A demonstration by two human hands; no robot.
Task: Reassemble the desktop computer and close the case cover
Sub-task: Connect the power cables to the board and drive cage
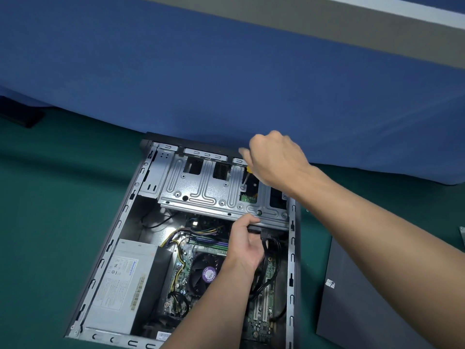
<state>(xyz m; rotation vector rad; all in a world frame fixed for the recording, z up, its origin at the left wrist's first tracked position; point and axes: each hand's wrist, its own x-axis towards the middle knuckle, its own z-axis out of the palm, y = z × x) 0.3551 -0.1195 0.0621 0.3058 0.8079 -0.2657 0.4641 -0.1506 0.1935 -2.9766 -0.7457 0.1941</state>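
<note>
Computer: left hand grips drive cage, right hand holds screwdriver.

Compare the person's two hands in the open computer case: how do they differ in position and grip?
The right hand is above the silver metal drive cage, while the left hand is at its near edge. The right hand grips a yellow-handled screwdriver set on a screw; the left hand holds no tool, gripping the cage's edge. Both work on the same cage.
</note>
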